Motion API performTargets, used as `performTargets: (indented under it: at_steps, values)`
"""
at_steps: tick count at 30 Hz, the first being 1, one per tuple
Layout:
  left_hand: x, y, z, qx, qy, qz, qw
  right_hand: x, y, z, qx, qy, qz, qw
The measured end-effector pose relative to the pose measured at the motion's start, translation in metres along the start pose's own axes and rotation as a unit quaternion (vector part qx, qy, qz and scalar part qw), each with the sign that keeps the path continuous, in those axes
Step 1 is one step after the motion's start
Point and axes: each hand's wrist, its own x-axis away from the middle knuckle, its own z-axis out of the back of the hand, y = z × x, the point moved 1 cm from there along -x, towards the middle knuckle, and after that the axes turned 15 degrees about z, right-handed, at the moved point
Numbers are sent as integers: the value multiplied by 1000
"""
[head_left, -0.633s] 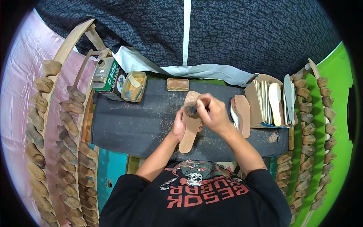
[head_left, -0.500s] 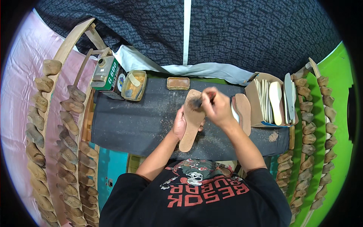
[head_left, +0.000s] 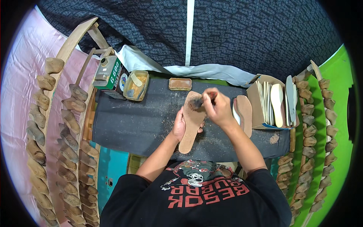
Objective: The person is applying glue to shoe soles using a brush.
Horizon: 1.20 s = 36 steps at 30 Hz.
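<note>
A brown insole (head_left: pixel 193 121) is held up over the table by my left hand (head_left: pixel 179 128), its fingers wrapped beneath and its thumb along the left edge. My right hand (head_left: pixel 218 108) is closed around a small brush (head_left: pixel 196 103) with dark bristles; most of its handle is hidden in the fingers. The bristles touch the broad upper part of the insole, where the surface looks darker and rough. Just right of my right hand lies a stack of brown insoles (head_left: pixel 245 115), with a white edge showing among them.
Brown crumbs litter the dark tablecloth (head_left: pixel 124 125). At the back are a shallow tray (head_left: pixel 180 84), a tub with yellowish residue (head_left: pixel 135 85) and a metal can (head_left: pixel 110 77). A cardboard box (head_left: pixel 257 109) of upright insoles stands right. Racks of wooden shoe lasts (head_left: pixel 70 121) flank both sides.
The brush stays on the upper part of the insole, having shifted only slightly. Both hands keep their hold, and the whole view has moved a little.
</note>
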Motion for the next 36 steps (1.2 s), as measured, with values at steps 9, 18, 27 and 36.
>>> performTargets:
  at_steps: [9,18,27,36]
  values:
    - [17,-3,12,19,7,-22,1000,-13,121,-44,-26,101,-160,982]
    - [43,2,23,54,46,-77,995,4,153,-102,46,-16,-183,982]
    - [43,9,23,53,44,-94,993,22,173,-107,-7,20,-253,967]
    - [29,25,20,5,91,-96,991,2,121,-42,-219,186,-265,920]
